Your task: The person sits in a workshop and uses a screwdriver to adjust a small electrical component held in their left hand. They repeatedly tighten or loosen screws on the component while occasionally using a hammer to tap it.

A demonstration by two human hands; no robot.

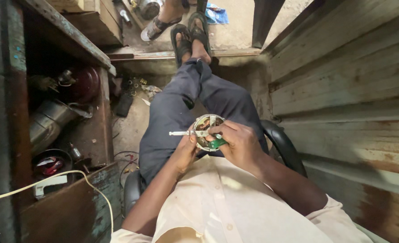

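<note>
Metal motor part held over the lap in both hands.

Silvery and round, the motor part point(207, 130) sits above the dark trousers point(172, 121), with a thin shaft point(179, 133) sticking out to its left. The left hand point(185, 150) has its grip closed around the part's lower left edge, fingers curled against the rim. The right hand point(237, 144) is closed on a green-handled tool point(216, 143) pressed to the part's lower right side. At left, wooden shelves point(64, 33) hold a red cylinder point(84, 83) and a grey metal casing point(49, 123); a pale cord point(42, 180) crosses the lower shelf. A blue packet point(216, 13) lies on the floor near the sandalled feet point(190, 38).
</note>
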